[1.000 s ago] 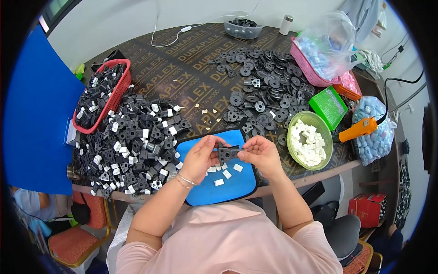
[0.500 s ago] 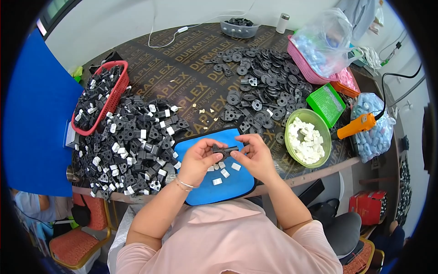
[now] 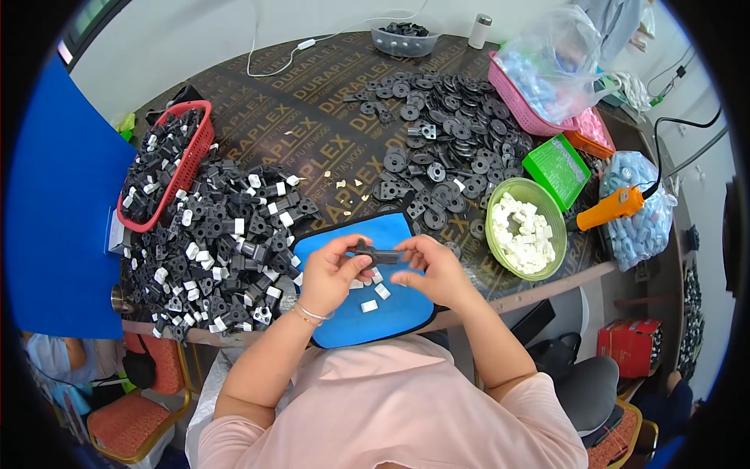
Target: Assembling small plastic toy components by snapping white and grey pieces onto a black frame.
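Observation:
A black plastic part (image 3: 381, 256) with a round end and a straight stem is pinched between the thumb and fingers of my left hand (image 3: 328, 275), over a blue mat (image 3: 351, 332). My right hand (image 3: 439, 273) is beside the stem's right end, its thumb and fingers apart; the fingertips are close to the stem, and I cannot tell if they touch it. Below the hands, several small white blocks (image 3: 369, 306) lie on the mat. Some of them are partly hidden by my left hand.
Left of the mat spreads a heap of black parts with white blocks (image 3: 226, 227), beside a full red basket (image 3: 205, 148). Round black parts (image 3: 461, 125) are piled behind. At right are a green bowl (image 3: 495, 242) of white blocks, a green tray (image 3: 558, 172) and an orange-handled tool (image 3: 609, 209).
My right thumb has drawn away from the black part and its fingers have spread. A white block near my right thumb is no longer visible. The view has shifted slightly.

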`<state>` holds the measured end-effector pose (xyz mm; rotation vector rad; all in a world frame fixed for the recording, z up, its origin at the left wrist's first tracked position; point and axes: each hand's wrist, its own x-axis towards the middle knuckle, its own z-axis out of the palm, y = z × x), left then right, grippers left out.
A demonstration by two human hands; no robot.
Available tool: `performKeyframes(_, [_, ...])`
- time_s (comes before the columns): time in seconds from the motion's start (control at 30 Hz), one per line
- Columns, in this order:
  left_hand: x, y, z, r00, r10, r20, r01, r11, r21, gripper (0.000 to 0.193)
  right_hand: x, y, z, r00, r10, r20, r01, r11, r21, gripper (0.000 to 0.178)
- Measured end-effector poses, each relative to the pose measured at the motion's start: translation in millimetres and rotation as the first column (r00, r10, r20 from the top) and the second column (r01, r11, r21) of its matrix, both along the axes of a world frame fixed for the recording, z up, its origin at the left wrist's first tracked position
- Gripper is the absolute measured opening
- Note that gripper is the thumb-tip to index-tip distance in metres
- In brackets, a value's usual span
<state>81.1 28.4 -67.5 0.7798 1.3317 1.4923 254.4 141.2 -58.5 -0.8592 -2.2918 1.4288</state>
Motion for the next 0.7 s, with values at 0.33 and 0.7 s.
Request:
performKeyframes(0.33, [-0.8, 5.4, -5.4, 0.981, -0.123, -0.147, 0.117, 0.992, -0.052, 0.027, 11.4, 2.4, -33.4, 0.988, 0.038, 0.147, -0.095, 0.91, 0.404, 0.025])
performKeyframes(0.7, [18.3, 27.1, -5.6, 0.59, -0.129, -0.797, 0.26, 0.965, 0.037, 0.023, 9.1, 5.2, -35.5, 0.994, -0.019, 0.104, -0.016, 0.945, 0.325, 0.02])
